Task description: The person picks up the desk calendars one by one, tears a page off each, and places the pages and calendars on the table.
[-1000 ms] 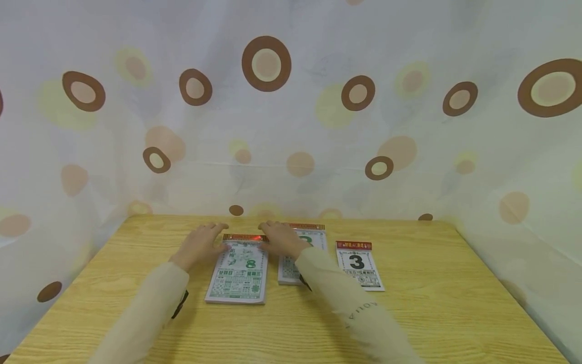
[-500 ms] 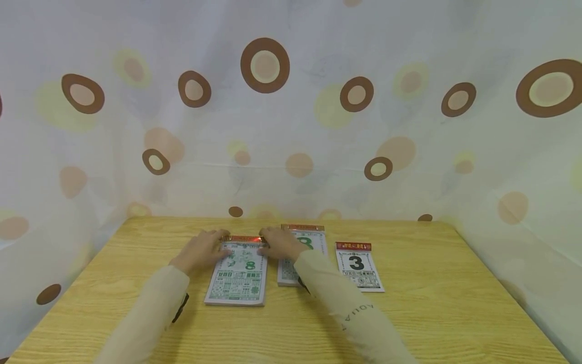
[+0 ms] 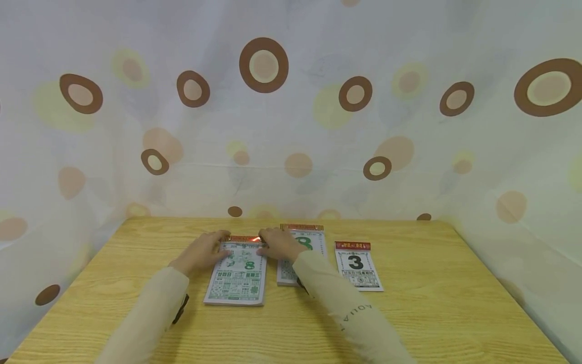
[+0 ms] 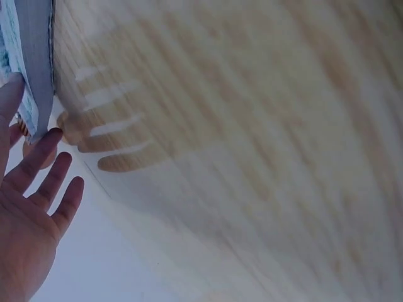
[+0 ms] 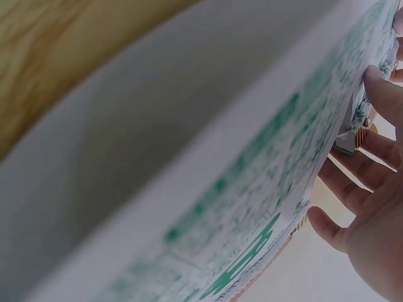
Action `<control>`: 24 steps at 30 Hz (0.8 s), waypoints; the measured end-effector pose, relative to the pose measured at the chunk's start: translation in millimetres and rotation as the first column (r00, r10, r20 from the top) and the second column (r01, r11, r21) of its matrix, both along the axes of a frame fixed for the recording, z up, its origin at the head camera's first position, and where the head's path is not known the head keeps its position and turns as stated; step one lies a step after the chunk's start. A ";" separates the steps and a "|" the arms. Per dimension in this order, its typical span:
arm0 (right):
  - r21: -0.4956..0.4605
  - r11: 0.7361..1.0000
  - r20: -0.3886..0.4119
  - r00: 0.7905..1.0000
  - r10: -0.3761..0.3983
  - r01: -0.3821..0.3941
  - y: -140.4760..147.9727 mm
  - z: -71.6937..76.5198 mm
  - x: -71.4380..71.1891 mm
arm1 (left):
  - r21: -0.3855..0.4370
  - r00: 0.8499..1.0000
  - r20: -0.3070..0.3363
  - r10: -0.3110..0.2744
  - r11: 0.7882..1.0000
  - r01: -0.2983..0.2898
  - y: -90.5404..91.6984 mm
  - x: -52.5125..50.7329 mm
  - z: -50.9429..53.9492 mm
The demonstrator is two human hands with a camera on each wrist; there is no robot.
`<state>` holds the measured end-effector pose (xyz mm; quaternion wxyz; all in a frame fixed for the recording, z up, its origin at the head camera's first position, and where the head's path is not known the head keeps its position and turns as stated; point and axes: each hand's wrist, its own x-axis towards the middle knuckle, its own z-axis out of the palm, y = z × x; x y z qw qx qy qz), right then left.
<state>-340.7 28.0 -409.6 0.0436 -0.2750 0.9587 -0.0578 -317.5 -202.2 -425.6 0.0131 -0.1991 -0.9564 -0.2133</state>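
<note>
A thick tear-off calendar with green print and a red-gold top strip lies left of the table's middle. At its upper left side, my left hand pinches the pad, thumb on the front page; in the left wrist view the index finger meets the pad's edge while the other fingers spread. My right hand pinches the upper right corner with its thumb on the page. The right forearm and hand partly cover a second green calendar, which fills much of the right wrist view.
To the right lies a smaller tear-off calendar with a red header and a black 3. All the calendars rest on a wood-grain table. A white curtain with brown and yellow circles stands behind it.
Both hands have shifted slightly inward, and the thumbs now lie further over the left calendar's page. The calendars show no clear movement on the table.
</note>
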 end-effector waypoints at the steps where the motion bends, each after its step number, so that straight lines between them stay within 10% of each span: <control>1: -0.003 1.000 -0.002 1.000 -0.003 0.003 -0.2 0.2 0.1 | 0.009 1.000 0.007 0.002 1.000 -0.002 0.4 0.3 0.2; 24: -0.273 0.962 -0.006 1.000 0.000 -0.001 1.6 2.9 5.1 | 0.216 0.995 0.072 0.067 0.973 -0.081 6.2 7.2 4.5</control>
